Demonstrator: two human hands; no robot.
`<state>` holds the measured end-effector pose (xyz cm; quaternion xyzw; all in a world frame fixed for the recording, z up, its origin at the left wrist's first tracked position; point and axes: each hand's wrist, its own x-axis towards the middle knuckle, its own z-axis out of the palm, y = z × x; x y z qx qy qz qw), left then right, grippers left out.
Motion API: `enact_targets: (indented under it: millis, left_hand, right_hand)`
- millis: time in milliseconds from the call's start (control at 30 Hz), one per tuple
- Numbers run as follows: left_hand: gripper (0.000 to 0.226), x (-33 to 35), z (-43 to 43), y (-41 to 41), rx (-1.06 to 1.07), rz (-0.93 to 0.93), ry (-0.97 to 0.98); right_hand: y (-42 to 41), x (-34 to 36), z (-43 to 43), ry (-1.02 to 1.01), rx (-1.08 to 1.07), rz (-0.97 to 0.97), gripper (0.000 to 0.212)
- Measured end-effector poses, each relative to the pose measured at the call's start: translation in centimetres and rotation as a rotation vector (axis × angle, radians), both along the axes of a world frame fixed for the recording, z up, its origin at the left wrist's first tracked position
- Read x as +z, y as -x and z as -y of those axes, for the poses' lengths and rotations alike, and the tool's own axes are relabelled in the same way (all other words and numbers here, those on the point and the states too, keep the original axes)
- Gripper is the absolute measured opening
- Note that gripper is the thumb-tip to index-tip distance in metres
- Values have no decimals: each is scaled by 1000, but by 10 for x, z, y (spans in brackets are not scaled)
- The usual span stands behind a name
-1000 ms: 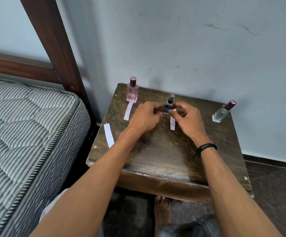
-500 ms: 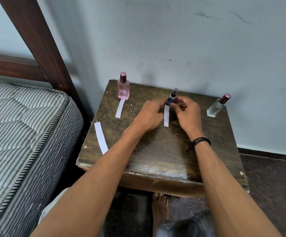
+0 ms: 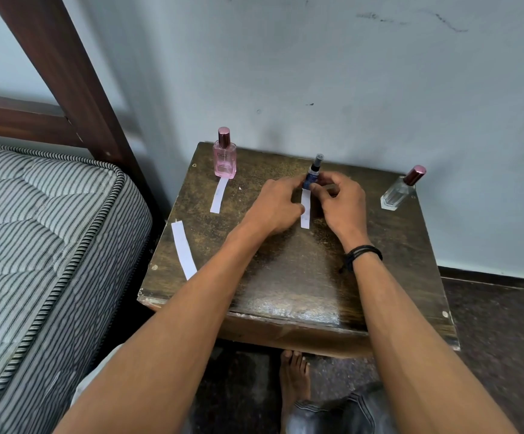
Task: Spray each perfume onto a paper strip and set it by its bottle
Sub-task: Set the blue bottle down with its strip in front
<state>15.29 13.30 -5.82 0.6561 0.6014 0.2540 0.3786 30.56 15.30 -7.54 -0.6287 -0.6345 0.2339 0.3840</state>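
Observation:
A small blue perfume bottle (image 3: 314,174) with a dark cap stands at the back middle of the wooden table (image 3: 285,277). My left hand (image 3: 273,209) grips its blue body from the left. My right hand (image 3: 342,202) pinches the top end of a white paper strip (image 3: 305,213) right at the bottle's base; the strip lies flat, pointing toward me. A pink bottle (image 3: 224,159) stands at the back left with a strip (image 3: 219,195) in front of it. At the back right stands a clear bottle (image 3: 398,192) with no strip near it.
Another loose paper strip (image 3: 183,249) lies along the table's left edge. A striped mattress (image 3: 41,233) and a dark wooden bed post (image 3: 66,73) are close on the left. The wall is right behind the table. My bare foot (image 3: 293,374) is under the front edge.
Both hands have lowered the blue bottle and the strip to the table's back middle. The strip now lies flat in front of the bottle.

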Motion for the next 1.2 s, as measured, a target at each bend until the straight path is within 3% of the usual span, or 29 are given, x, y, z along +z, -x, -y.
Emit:
enact_targets:
  millis: [1200]
  left_hand:
    - [68,9,4,-1,32,17,11]
  right_hand:
    - [0,1,0,22,0,-17,20]
